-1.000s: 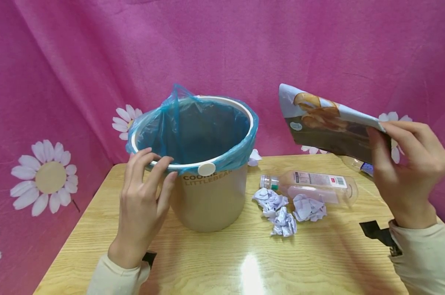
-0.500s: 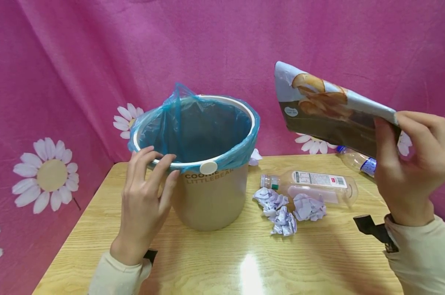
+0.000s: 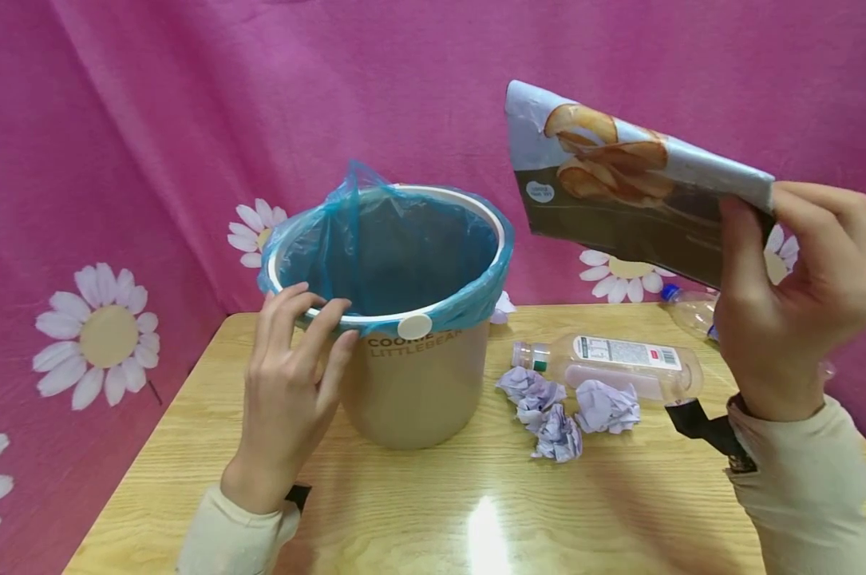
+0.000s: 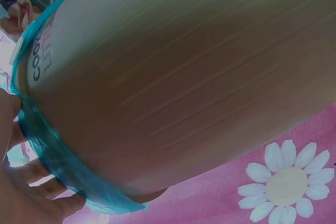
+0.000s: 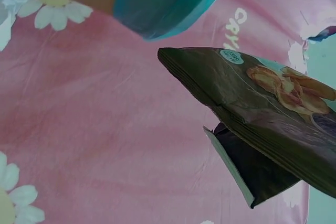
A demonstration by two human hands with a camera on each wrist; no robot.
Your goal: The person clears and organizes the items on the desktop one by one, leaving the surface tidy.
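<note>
A beige trash bin (image 3: 411, 391) stands on the wooden table, its white rim lined with a blue plastic bag (image 3: 486, 291). My left hand (image 3: 282, 391) holds the bin's near left rim, fingers bent over the edge and thumb outside. The left wrist view shows these fingertips (image 4: 71, 203) at the blue liner. To the right of the bin and higher, my right hand (image 3: 799, 311) pinches a folded snack bag (image 3: 619, 176) by one end, thumb on the printed front. In the right wrist view the snack bag (image 5: 252, 98) is apart from the liner; the hand is out of sight.
Right of the bin lie several crumpled paper balls (image 3: 608, 406) and a clear labelled bottle (image 3: 612, 363) on its side. A blue-capped bottle (image 3: 691, 310) is partly hidden behind my right hand. Another paper ball (image 3: 503, 308) shows behind the bin. A pink cloth (image 3: 433, 80) hangs at the back.
The snack bag has risen and come somewhat left with my right hand, uncovering the blue-capped bottle. My left hand stays on the rim. The view has shifted slightly.
</note>
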